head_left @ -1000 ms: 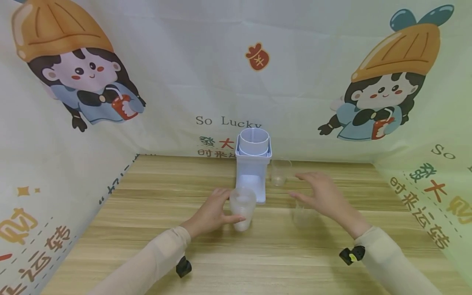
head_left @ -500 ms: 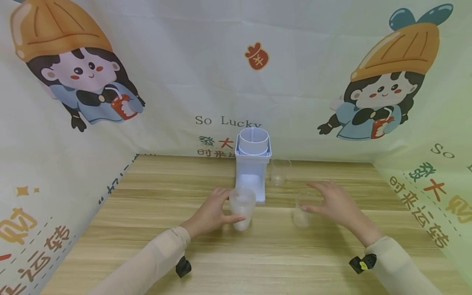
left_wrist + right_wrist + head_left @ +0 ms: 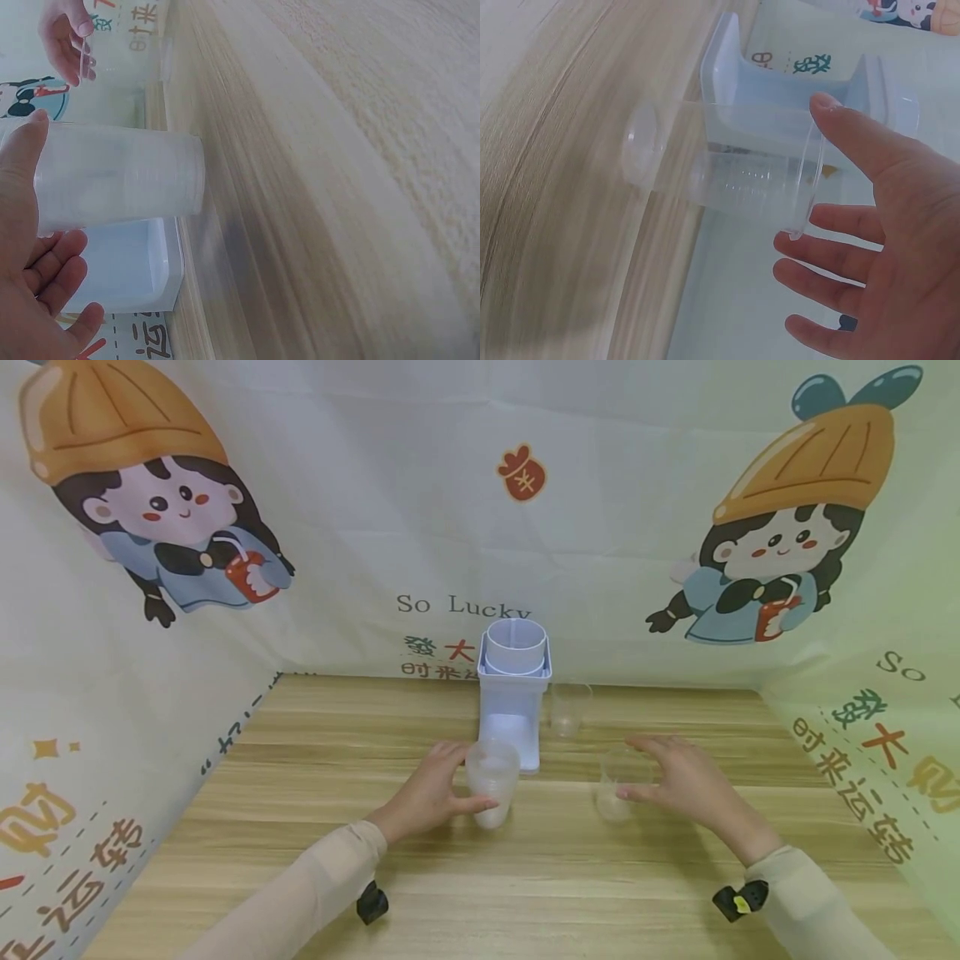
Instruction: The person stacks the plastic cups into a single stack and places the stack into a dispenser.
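Observation:
My left hand (image 3: 431,789) holds a whitish stack of nested plastic cups (image 3: 492,785) upright, thumb on the near side and fingers on the far side. In the left wrist view the stack (image 3: 120,176) stands with its base close to the tabletop. My right hand (image 3: 686,781) is at the rim of a single clear plastic cup (image 3: 615,802), pinching it between thumb and fingertips. The right wrist view shows this cup (image 3: 720,161) with the thumb at one side of its rim and fingertips at the other. A pale blue plastic stand (image 3: 512,718) with a round tube on top stands behind the stack.
Another clear cup (image 3: 567,714) stands on the wood-grain table (image 3: 337,743), right of the stand. A printed cloth (image 3: 360,510) with cartoon figures closes off the back and both sides.
My right hand has moved right and down from beside the rear cup to the rim of the nearer clear cup. The left hand and its stack have kept their place.

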Demonstrator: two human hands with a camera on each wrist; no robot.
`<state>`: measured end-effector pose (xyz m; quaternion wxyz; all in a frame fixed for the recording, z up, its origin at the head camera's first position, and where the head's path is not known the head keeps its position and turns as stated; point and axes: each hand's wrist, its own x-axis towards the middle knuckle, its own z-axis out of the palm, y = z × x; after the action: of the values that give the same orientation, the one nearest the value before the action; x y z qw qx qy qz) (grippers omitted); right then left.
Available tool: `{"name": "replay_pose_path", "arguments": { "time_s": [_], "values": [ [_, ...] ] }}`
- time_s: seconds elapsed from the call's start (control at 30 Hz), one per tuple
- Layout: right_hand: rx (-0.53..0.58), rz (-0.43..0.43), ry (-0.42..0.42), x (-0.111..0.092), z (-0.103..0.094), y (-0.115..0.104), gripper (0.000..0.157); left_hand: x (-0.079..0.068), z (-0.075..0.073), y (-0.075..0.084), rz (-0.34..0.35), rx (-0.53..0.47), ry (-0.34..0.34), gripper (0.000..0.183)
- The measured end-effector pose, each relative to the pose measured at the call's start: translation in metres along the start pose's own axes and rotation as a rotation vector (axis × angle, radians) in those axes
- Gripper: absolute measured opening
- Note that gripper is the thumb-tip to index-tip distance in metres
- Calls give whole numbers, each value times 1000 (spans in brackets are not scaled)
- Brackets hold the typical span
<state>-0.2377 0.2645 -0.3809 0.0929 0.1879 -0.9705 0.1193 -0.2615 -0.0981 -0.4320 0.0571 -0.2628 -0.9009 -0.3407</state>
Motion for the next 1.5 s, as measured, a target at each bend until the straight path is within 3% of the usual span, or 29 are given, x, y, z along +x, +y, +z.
{"name": "replay_pose_path", "arguments": {
  "time_s": [0.7, 1.17, 1.5],
  "values": [
    [-17, -28, 41, 5, 2, -4, 71, -2, 0, 0, -27, -12, 6, 73],
    [38, -67, 47, 19, 3, -31, 72, -1, 2, 3, -39, -43, 6, 70],
    [21, -156, 92, 33, 3, -49, 70, 0, 3, 6, -44, -49, 8, 70]
  ]
}}
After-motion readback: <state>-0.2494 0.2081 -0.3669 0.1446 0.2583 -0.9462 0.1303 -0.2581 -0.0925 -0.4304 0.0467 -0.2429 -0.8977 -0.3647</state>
